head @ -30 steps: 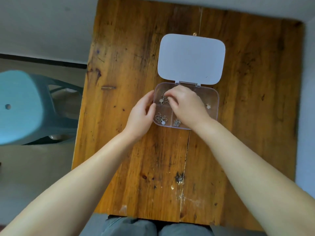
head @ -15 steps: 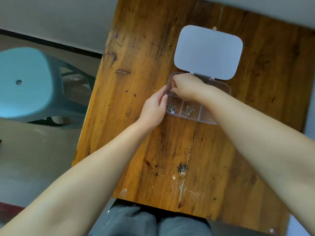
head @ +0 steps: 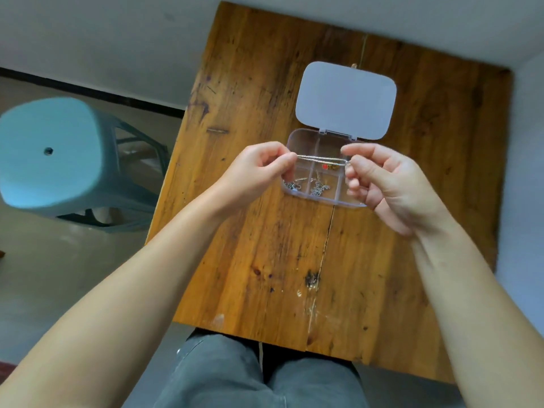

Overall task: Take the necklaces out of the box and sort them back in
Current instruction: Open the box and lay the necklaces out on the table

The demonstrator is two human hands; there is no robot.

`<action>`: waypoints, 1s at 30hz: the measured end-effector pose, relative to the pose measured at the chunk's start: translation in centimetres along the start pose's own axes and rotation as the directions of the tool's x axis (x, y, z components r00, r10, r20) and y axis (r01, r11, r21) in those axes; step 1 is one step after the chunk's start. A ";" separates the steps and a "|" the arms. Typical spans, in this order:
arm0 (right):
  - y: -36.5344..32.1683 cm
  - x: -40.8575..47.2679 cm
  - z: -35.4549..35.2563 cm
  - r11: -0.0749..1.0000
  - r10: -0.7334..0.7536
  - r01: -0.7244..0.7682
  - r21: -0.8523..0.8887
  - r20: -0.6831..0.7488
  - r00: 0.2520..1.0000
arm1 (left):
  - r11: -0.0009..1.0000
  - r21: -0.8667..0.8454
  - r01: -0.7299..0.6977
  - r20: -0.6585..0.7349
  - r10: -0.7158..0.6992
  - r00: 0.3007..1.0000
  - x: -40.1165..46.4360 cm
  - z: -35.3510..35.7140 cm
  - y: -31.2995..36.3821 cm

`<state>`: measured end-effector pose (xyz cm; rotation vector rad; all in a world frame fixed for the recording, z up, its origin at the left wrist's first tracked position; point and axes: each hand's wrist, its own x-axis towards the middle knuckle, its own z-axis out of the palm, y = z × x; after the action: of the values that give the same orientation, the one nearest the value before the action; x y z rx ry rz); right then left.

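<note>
While our left hand pinches one end of a silver necklace between thumb and forefinger, our right hand pinches the other end the same way, so the chain runs taut between them, above the clear box. Our remaining fingers curl loosely. Its lid lies flat, open, on the wooden table. More necklaces sit in the near compartments, and something red shows in a middle one. A teal stool stands left of the table

Plain home room, worn wooden table, plastic stool, concrete floor
</note>
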<state>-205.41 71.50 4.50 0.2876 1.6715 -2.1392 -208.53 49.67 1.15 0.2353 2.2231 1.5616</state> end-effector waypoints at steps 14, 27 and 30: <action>18.2 -6.9 13.7 0.943 0.331 -0.328 0.063 -0.284 0.900 | 0.924 0.290 0.250 0.244 -0.324 0.914 -0.5 -4.0 -10.8; 23.0 -6.5 18.3 0.515 0.009 -0.225 -0.827 -0.257 0.966 | 0.550 0.690 -0.471 0.539 0.043 0.841 0.0 -3.9 -11.2; 20.9 -5.8 16.6 0.570 -0.014 -0.224 -0.790 -0.282 0.959 | 0.596 0.674 -0.437 0.517 0.043 0.855 0.7 -3.8 -10.3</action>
<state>-189.62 52.52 -7.17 0.3692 2.5174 -1.0407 -209.77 42.98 -7.46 1.0932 2.3683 0.4136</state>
